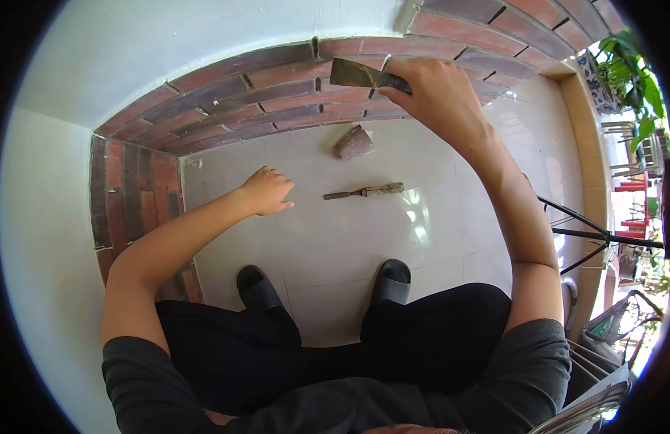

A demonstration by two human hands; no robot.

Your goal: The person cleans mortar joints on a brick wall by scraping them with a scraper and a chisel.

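Note:
My right hand (433, 87) grips the dark handle of a putty knife (355, 74), raised in front of the brick wall (277, 96). The flat, stained blade points left and overlaps the upper bricks in this view. Lower on the left, my left hand (268, 191) is held over the tiled floor with its thumb apart and nothing in it. To the right of that hand lies a narrow chisel-like tool (364, 192) with a dark flat blade and a worn pale handle. A rough reddish-grey block (354, 143) rests behind it, near the foot of the wall.
Brickwork (136, 202) also lines the left side, below a white wall (53, 195). My feet in dark slides (259, 288) are on the tiles (320, 253). At the right stand a black metal stand (577, 233), a tiled ledge (592, 173) and a potted plant (628, 72).

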